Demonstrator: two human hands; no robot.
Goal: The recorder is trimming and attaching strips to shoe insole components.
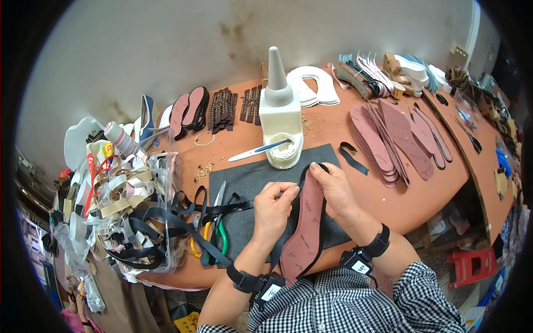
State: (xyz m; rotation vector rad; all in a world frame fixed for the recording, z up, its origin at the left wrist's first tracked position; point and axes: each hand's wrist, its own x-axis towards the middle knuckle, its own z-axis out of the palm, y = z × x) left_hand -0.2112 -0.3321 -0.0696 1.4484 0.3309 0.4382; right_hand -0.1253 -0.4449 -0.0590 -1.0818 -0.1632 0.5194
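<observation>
A pink shoe insole (pixel 304 238) hangs upright in front of my chest, with black binding along its edge. My right hand (pixel 336 191) is closed on its upper end, thumb on the face. Just left of that, my left hand (pixel 275 210) pinches the black strip (pixel 276 251) beside the insole's edge; the strip's exact grip is partly hidden by the fingers. Scissors (pixel 217 236) with yellow and green handles lie left of my left hand, among loose black strips. Beneath everything is a dark grey mat (pixel 239 180).
Beyond the mat stands a white glue pot (pixel 283 158) with a brush (pixel 258 150) across it. Pink insoles (pixel 377 144) are piled at the right. A clear bin (pixel 173 244) overflows with strips at the left. A short black strip (pixel 353 158) curls nearby.
</observation>
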